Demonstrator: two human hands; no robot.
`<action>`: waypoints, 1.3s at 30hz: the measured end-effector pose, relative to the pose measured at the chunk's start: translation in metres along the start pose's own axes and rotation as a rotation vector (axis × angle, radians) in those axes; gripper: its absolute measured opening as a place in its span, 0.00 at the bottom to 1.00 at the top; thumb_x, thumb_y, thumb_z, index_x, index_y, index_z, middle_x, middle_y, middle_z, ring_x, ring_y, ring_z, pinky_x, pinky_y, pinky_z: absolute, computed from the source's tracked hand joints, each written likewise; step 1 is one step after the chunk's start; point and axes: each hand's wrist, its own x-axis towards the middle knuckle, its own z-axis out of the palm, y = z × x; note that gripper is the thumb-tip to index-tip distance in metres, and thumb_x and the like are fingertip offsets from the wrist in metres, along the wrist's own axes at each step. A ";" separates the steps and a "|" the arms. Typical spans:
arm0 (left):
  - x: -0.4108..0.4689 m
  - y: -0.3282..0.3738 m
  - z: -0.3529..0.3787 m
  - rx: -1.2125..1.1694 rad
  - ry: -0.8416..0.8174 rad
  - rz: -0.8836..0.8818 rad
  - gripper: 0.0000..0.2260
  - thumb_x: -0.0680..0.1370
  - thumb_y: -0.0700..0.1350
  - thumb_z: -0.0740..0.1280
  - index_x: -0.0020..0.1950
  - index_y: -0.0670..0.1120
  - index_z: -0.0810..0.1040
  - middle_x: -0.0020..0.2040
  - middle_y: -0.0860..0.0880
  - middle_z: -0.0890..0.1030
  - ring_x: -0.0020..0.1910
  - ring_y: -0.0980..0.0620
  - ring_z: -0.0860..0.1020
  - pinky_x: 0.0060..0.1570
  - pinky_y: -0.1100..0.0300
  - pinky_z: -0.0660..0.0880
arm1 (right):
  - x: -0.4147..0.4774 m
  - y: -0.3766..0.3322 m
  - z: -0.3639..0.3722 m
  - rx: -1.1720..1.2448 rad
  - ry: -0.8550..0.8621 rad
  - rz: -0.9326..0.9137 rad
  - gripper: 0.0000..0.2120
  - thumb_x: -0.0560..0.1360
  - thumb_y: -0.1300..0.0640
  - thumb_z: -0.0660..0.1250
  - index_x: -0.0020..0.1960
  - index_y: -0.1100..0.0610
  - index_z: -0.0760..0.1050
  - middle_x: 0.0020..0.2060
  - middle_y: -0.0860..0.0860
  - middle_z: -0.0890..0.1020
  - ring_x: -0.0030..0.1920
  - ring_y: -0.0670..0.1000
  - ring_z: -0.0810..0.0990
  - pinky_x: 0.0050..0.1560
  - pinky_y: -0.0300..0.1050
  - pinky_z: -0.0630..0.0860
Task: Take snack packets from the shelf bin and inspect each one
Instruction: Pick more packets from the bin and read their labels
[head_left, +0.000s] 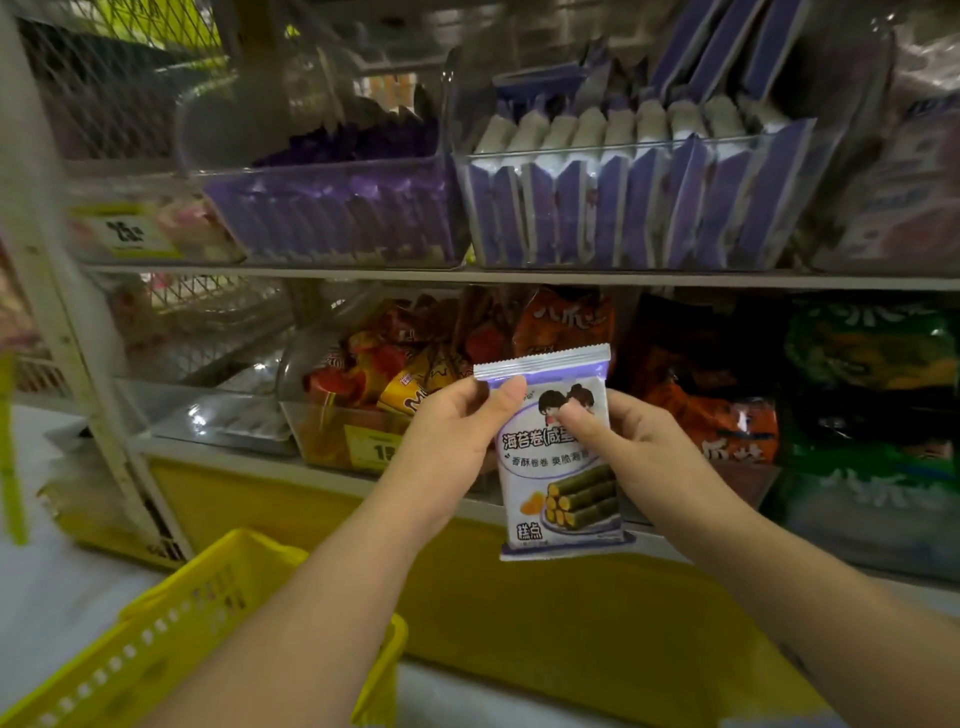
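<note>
one snack packet (558, 467), white with purple edges and a picture of green rolls on its front, is held upright between two hands in front of the lower shelf, printed side facing the camera. the left hand (457, 431) pinches its upper left corner just under the crimped top seal, thumb on the front. the right hand (623, 441) grips its right edge a little lower, thumb pressed on the front and fingers curled behind. straight above, on the upper shelf, a clear bin (597, 147) holds a tight row of like-coloured purple and white packets standing on edge, at least eight, with a few more leaning behind them. just beside it on the left, a second clear bin (322, 169) holds darker purple packets, too blurred to count. behind the left hand, on the lower shelf, a third clear bin (311, 431) holds a loose heap of red, orange and yellow packets. to the right of the hands sit orange bags (717, 415), and past them green bags (872, 415). two yellow price tags show, one on the upper shelf at far left (127, 231) and one on the front of the lower bin (376, 447). one yellow slotted basket (208, 623) sits at the lower left, under the left forearm.
</note>
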 end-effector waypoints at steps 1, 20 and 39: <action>-0.001 -0.001 0.000 -0.016 0.007 -0.003 0.11 0.69 0.59 0.68 0.45 0.54 0.84 0.47 0.48 0.86 0.45 0.49 0.85 0.42 0.53 0.81 | -0.001 0.001 0.000 0.006 -0.002 -0.001 0.14 0.72 0.43 0.65 0.53 0.48 0.80 0.47 0.53 0.86 0.42 0.58 0.86 0.39 0.52 0.84; -0.013 -0.002 0.008 -0.116 0.008 -0.063 0.11 0.81 0.47 0.62 0.48 0.51 0.86 0.46 0.41 0.86 0.45 0.46 0.84 0.52 0.43 0.78 | -0.008 -0.007 0.002 0.312 0.182 0.055 0.09 0.77 0.60 0.65 0.53 0.60 0.81 0.46 0.60 0.86 0.46 0.58 0.86 0.40 0.48 0.82; -0.016 0.013 -0.003 -0.310 -0.031 -0.196 0.15 0.82 0.48 0.58 0.56 0.40 0.79 0.46 0.41 0.84 0.44 0.46 0.83 0.40 0.50 0.82 | -0.006 -0.012 -0.022 0.061 -0.193 0.297 0.21 0.75 0.44 0.65 0.58 0.59 0.79 0.53 0.57 0.84 0.53 0.55 0.84 0.53 0.49 0.80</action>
